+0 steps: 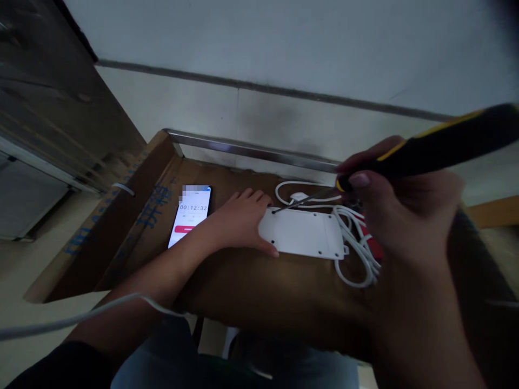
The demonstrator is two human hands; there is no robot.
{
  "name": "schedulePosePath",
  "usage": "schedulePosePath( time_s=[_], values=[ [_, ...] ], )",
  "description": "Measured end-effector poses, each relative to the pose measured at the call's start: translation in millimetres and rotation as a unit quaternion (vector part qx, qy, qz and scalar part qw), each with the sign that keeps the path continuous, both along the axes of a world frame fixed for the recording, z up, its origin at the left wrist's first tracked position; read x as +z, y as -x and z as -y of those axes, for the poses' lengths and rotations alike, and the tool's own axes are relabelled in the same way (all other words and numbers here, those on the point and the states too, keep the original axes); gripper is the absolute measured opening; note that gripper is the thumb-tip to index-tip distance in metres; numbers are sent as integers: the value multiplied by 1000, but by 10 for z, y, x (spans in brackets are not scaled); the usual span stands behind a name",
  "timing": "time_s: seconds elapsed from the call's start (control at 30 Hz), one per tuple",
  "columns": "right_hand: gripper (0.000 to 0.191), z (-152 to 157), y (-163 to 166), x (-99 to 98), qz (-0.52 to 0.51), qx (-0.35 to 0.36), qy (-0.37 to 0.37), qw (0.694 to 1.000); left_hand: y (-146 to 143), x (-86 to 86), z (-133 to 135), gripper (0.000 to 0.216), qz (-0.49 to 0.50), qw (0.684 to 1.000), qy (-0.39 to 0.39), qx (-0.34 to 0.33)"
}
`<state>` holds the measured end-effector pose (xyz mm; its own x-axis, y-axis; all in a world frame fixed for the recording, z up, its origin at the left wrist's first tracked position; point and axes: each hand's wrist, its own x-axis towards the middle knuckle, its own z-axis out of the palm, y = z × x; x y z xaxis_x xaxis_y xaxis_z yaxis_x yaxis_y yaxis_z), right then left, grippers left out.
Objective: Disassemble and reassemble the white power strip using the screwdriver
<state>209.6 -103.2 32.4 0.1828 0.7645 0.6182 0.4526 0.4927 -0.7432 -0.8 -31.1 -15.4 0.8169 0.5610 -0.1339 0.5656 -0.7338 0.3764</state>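
A white power strip [302,233] lies face down on a cardboard sheet [259,292], its back panel showing several screw holes. My left hand [239,220] rests on its left end, fingers curled over the edge, holding it still. My right hand [401,205] grips a black-and-yellow screwdriver [438,146]. The metal tip sits in a screw hole at the strip's upper left corner. The strip's white cable [357,243] is coiled to the right.
A phone [190,215] with a running timer lies left of the strip. A metal rail [251,150] runs along the far edge by the wall. A thin white wire [81,319] crosses my left forearm. A dark cabinet [52,108] stands at the left.
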Motion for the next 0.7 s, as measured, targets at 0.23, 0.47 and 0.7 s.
schedulePosePath(
  time_s=[0.23, 0.47, 0.7],
  values=[
    [28, -205, 160, 210, 93, 37, 74, 992, 19, -29, -33, 98, 14, 1000, -5, -14],
    [64, -163, 154, 2, 44, 41, -64, 996, 141, 23, -127, 107, 0, 996, 33, -79],
    [53, -138, 157, -88, 20, 33, -40, 998, 345, 168, -287, 95, -43, 993, 102, -30]
  ],
)
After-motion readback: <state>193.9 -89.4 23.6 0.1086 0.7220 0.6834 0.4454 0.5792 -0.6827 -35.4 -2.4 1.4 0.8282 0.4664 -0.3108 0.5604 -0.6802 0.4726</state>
